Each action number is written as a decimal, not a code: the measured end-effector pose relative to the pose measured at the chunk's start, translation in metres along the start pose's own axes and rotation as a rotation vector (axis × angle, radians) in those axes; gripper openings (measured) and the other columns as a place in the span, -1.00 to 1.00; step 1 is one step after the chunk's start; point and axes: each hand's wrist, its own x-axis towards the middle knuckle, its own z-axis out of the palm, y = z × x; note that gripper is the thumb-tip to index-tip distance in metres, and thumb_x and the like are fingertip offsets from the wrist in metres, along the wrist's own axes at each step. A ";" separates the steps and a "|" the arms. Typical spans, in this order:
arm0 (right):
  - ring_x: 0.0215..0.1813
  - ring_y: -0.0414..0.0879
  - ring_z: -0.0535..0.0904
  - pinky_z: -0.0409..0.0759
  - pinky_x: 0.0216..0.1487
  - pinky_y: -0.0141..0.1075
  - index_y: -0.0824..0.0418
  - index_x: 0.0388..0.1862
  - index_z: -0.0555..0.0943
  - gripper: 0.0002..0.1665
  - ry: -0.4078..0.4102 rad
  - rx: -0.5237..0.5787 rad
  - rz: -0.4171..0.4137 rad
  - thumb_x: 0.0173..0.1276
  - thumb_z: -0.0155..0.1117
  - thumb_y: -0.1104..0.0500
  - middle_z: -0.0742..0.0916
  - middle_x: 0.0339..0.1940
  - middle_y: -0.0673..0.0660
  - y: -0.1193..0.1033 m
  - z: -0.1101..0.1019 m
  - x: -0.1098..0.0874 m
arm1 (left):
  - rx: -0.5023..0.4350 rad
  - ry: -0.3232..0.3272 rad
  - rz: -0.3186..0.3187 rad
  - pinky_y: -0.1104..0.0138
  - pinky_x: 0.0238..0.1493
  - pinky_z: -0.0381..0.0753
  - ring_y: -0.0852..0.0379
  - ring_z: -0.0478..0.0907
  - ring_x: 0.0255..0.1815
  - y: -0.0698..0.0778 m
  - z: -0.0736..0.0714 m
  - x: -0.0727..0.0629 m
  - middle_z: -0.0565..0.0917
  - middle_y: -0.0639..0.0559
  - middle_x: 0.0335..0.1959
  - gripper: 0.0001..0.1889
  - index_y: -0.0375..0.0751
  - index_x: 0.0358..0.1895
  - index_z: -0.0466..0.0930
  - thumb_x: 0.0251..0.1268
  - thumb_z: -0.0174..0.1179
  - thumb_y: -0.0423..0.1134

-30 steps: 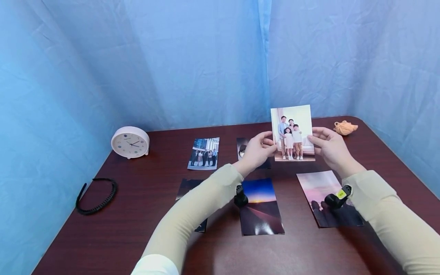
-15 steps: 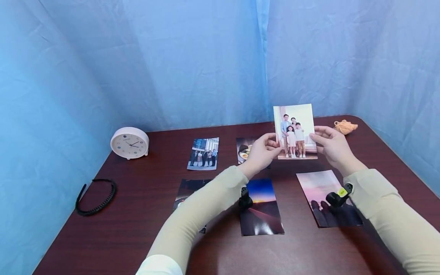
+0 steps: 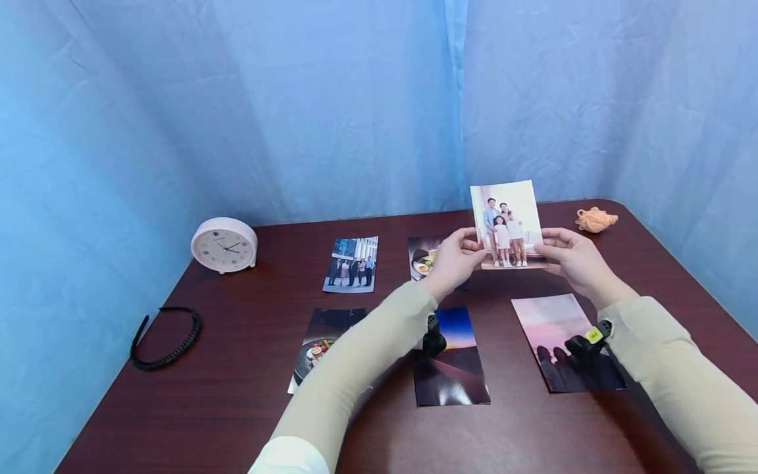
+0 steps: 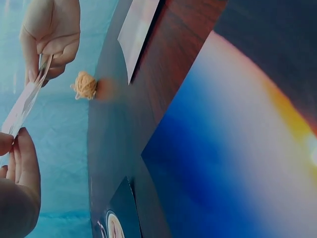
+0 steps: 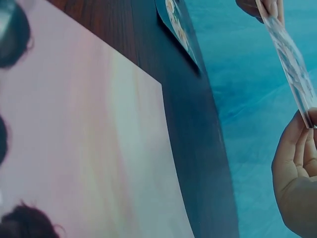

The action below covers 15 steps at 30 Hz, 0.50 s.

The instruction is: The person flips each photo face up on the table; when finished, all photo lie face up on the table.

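Observation:
A photo print of a family of several people (image 3: 502,220) is held up above the far right part of the table. My left hand (image 3: 454,262) pinches its left edge low down between thumb and fingers. At the lower right edge, my right hand (image 3: 573,259) pinches it the same way. In the left wrist view the print (image 4: 24,104) appears nearly edge-on, stretched between both hands. The right wrist view shows the right hand (image 5: 299,173) gripping one end of it. Under my forearms lie a sunset photo (image 3: 453,375) and a pink-sky photo (image 3: 551,316).
A group photo before buildings (image 3: 351,264) and two food photos, one at the front (image 3: 314,349) and one behind the left hand (image 3: 422,257), lie flat. A white alarm clock (image 3: 225,245) and black headband (image 3: 192,336) are left; orange yarn (image 3: 595,220) sits back right.
The family photo has shifted slightly right and tilts back more. My left arm has moved right, uncovering more of both food photos. The right hand sits a little lower on the photo's edge.

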 end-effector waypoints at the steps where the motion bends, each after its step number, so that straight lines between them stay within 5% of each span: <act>1: -0.29 -0.32 0.64 0.62 -0.31 -0.44 0.05 -0.05 0.40 -0.76 0.010 -0.011 0.008 0.37 0.17 0.28 0.66 -0.33 -0.15 0.000 0.000 0.001 | -0.016 -0.008 -0.013 0.33 -0.33 0.68 0.14 0.59 -0.37 -0.001 0.001 0.002 0.56 -0.03 -0.38 -0.51 -0.28 0.21 0.45 0.17 0.25 -0.48; 8: -0.29 -0.38 0.60 0.61 -0.27 -0.47 -0.03 -0.06 0.38 -0.76 0.065 -0.126 0.073 0.39 0.16 0.21 0.64 -0.34 -0.22 0.005 -0.007 0.007 | -0.052 -0.104 -0.123 0.26 -0.16 0.68 0.17 0.53 -0.39 -0.006 0.004 0.009 0.50 0.00 -0.34 -0.34 -0.21 0.34 0.33 0.11 0.23 -0.56; 13: -0.31 -0.39 0.59 0.61 -0.24 -0.47 -0.01 -0.04 0.37 -0.78 0.062 -0.191 0.127 0.41 0.13 0.19 0.63 -0.38 -0.27 0.011 -0.013 0.014 | -0.020 -0.084 -0.155 0.26 -0.15 0.67 0.09 0.57 -0.35 -0.011 0.009 0.012 0.50 0.01 -0.37 -0.39 -0.27 0.30 0.37 0.12 0.24 -0.56; 15: -0.31 -0.42 0.57 0.61 -0.22 -0.47 0.09 0.11 0.36 -0.68 0.059 -0.258 0.153 0.42 0.11 0.14 0.62 -0.39 -0.31 0.013 -0.015 0.016 | -0.012 -0.069 -0.173 0.27 -0.16 0.67 0.06 0.59 -0.33 -0.012 0.011 0.013 0.50 0.01 -0.38 -0.40 -0.28 0.29 0.39 0.11 0.23 -0.57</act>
